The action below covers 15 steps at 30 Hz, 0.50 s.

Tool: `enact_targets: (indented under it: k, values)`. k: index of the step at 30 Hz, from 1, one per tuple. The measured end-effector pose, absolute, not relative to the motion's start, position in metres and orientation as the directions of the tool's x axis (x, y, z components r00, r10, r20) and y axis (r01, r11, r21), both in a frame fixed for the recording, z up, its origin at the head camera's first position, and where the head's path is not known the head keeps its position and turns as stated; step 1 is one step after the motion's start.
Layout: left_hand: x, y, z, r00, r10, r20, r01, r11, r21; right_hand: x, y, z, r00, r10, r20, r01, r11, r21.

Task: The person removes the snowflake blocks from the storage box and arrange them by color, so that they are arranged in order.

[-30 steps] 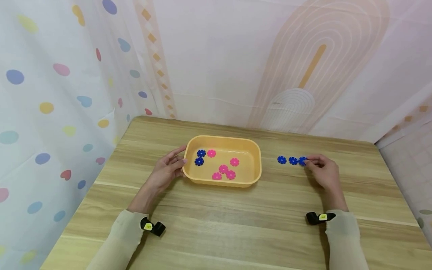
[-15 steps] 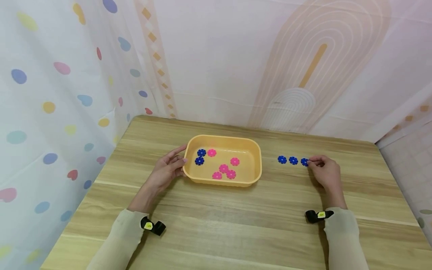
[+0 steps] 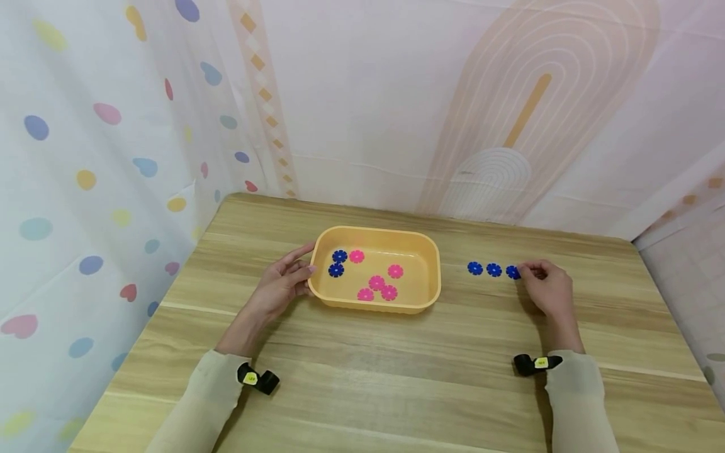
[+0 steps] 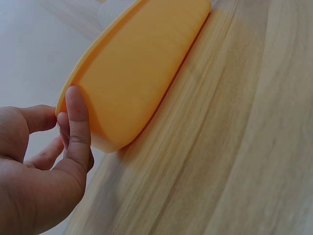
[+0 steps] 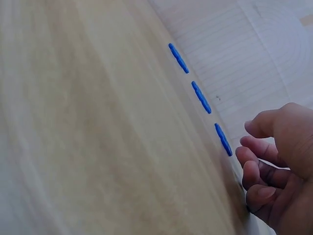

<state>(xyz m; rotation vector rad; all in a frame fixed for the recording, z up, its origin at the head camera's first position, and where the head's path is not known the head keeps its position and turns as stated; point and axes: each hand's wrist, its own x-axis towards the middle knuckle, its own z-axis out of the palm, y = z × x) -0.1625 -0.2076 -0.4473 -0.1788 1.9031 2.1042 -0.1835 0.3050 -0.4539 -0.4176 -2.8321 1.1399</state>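
Note:
My left hand (image 3: 275, 286) grips the left end of a yellow plastic tray (image 3: 435, 270), thumb at the rim; the left wrist view shows the tray's outer wall (image 4: 142, 73) beside the pinching fingers. Inside the tray lie two dark blue snowflake discs and several pink snowflake discs (image 3: 376, 283). To the tray's right, three blue snowflake discs (image 3: 494, 270) lie flat in a spaced row. My right hand (image 3: 546, 288) is beside the rightmost disc (image 5: 223, 140). In the right wrist view its loosely bent fingers hold nothing, and a small gap separates them from that disc.
The wood-grain table (image 3: 362, 377) stands against a patterned curtain (image 3: 368, 113) at the back, with a dotted curtain (image 3: 113, 189) along the left. A black camera strap (image 3: 257, 379) sits on each wrist.
The rightmost blue snowflake disc has shifted slightly right, away from its neighbour. My right fingers have let go of it and drawn a little to the right. My left hand stays on the tray.

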Motion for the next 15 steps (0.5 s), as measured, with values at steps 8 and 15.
enact_targets:
  k: [8, 15]
  values:
    - [-0.163, -0.208, -0.447, -0.947, 0.141, -0.288, -0.302, -0.09, 0.949, -0.18, 0.297, -0.443, -0.97, 0.235, -0.054, 0.202, 0.666, -0.719]
    - [-0.163, -0.208, -0.447, -0.947, 0.143, -0.287, -0.302, -0.093, 0.949, -0.182, 0.284, -0.435, -0.984, 0.169, -0.051, 0.15, 0.648, -0.747]
